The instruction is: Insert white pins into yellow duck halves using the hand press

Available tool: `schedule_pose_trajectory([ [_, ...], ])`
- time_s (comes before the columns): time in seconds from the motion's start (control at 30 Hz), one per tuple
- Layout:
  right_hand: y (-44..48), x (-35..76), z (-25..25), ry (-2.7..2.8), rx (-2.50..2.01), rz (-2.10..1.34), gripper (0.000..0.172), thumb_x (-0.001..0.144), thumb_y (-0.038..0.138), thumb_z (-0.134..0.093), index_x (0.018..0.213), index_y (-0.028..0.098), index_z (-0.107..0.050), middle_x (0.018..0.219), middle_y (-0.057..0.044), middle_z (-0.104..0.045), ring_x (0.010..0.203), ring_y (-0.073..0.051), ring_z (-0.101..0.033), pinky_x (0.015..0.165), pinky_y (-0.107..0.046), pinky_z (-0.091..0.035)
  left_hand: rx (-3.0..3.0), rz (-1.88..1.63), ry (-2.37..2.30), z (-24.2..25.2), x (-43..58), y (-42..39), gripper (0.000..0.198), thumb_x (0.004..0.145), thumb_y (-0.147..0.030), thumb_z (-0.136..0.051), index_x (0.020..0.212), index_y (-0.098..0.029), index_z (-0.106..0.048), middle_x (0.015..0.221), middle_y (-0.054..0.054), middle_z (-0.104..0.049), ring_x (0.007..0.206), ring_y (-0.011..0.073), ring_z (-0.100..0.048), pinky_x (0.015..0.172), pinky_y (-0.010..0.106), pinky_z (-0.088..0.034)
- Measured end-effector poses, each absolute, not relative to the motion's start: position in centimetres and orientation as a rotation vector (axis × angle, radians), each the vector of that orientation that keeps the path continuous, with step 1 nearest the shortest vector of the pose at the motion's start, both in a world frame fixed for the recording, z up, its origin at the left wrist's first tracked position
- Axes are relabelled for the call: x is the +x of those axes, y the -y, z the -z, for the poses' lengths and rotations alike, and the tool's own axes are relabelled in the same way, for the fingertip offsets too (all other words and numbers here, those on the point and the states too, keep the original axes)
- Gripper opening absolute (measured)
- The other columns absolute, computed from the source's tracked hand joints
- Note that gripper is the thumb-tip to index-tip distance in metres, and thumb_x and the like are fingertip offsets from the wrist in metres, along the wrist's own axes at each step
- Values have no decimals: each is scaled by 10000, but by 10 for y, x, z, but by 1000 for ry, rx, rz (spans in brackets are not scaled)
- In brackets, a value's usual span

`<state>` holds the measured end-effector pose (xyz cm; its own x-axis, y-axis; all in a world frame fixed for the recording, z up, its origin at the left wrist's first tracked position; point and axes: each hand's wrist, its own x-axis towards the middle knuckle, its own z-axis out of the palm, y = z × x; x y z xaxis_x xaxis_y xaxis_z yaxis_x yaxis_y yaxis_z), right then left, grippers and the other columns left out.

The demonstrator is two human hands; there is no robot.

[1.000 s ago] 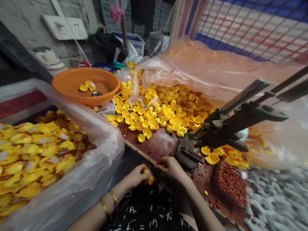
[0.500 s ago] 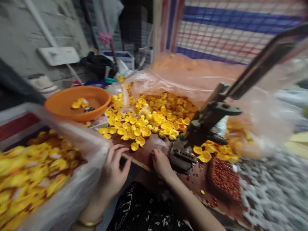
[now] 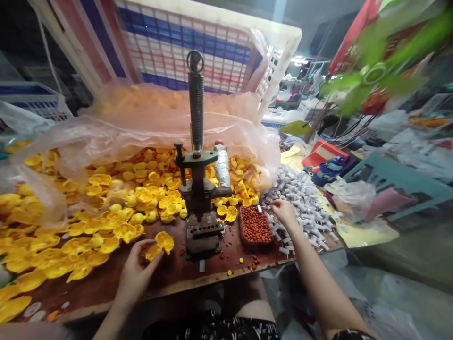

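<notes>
My left hand (image 3: 136, 269) is closed on a yellow plastic shell (image 3: 164, 243), a pair of hollow cup-like halves, held just over the brown table left of the press. My right hand (image 3: 285, 213) reaches to the left edge of a heap of small grey-white plastic parts (image 3: 300, 193). Its fingertips are pinched together, and what is between them is too small to make out. Between my hands stand a dark hand press (image 3: 197, 189) with a coiled spring on top and a tray of small reddish-brown beads (image 3: 255, 226).
Many yellow shells (image 3: 95, 241) spread over the table's left, spilling from a pinkish plastic bag (image 3: 170, 125). Behind leans a white plastic crate (image 3: 212, 9). A green fan (image 3: 374, 73) blurs at upper right, near a blue chair (image 3: 406, 184). A few beads lie by the table edge (image 3: 177, 285).
The view has swung right. My left hand, with nothing in it before, now holds a yellow shell. My right hand has moved from left of the press to the grey-white parts heap.
</notes>
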<state>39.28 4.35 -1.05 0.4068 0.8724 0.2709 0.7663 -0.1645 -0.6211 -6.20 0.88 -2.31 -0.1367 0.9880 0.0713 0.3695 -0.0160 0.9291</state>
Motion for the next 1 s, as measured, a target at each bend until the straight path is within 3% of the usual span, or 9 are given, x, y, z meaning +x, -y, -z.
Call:
schedule_pose_trajectory([
  [0.1,-61,386,17,1468,-1978,-280,39,625,222,-679,637,186,-671,643,-75,-658,613,-214,-609,632,-334,-483,1131,-1171,-1413,3,-38,-8,613,549,-492,-794,1030,-194,-558,1018,64,-625,936,248,-623,761,328,-530],
  [0.17,-62,375,18,1493,-1985,-272,82,579,190,-702,655,168,-680,707,-90,-659,688,-226,-604,689,-338,-473,975,-1109,-1346,-4,-29,-7,633,534,-477,-820,1044,-184,-586,1008,58,-639,874,219,-636,705,295,-538],
  [0.27,-50,359,9,1491,-1977,-211,53,640,177,-651,685,160,-670,816,-115,-653,813,-241,-585,784,-350,-443,800,-1043,-1258,-6,-23,-4,593,551,-444,-836,1031,-176,-614,872,27,-656,704,155,-638,581,227,-510],
  [0.37,-27,320,-2,1558,-1790,-302,110,743,240,-617,811,166,-661,830,-81,-661,782,-202,-587,748,-311,-448,714,-1038,-1179,-8,-14,-6,538,544,-405,-852,974,-160,-640,734,0,-646,598,118,-620,530,194,-477],
  [0.47,1,255,-5,1799,-1312,-526,136,795,244,-606,915,181,-626,818,-37,-658,727,-158,-584,673,-259,-449,691,-1032,-1124,-15,1,-9,498,503,-382,-872,885,-134,-669,716,13,-657,594,120,-622,534,198,-485],
  [0.53,17,214,-2,1976,-1096,-450,57,820,188,-564,860,178,-602,801,-39,-630,731,-155,-556,660,-252,-429,691,-1015,-1094,-23,9,-10,488,487,-381,-878,854,-128,-679,719,25,-668,599,130,-627,548,216,-502],
  [0.73,34,175,9,2293,-1089,101,186,877,122,-447,746,169,-571,787,-69,-533,710,-180,-419,629,-291,-322,720,-974,-1085,-36,13,-3,490,493,-386,-874,871,-130,-698,722,25,-674,593,124,-615,564,231,-513],
  [0.87,36,174,13,2345,-1037,69,187,884,131,-463,772,171,-606,786,-59,-504,719,-176,-402,633,-289,-314,678,-981,-1134,-31,9,2,496,467,-373,-886,858,-122,-711,699,26,-679,583,123,-613,534,215,-499],
  [1.0,25,165,9,2300,-1034,-89,120,872,193,-561,856,196,-680,877,-72,-542,805,-184,-467,697,-297,-389,644,-1026,-1108,-35,0,-3,471,490,-337,-885,872,-113,-727,738,53,-704,617,138,-635,541,209,-510],
])
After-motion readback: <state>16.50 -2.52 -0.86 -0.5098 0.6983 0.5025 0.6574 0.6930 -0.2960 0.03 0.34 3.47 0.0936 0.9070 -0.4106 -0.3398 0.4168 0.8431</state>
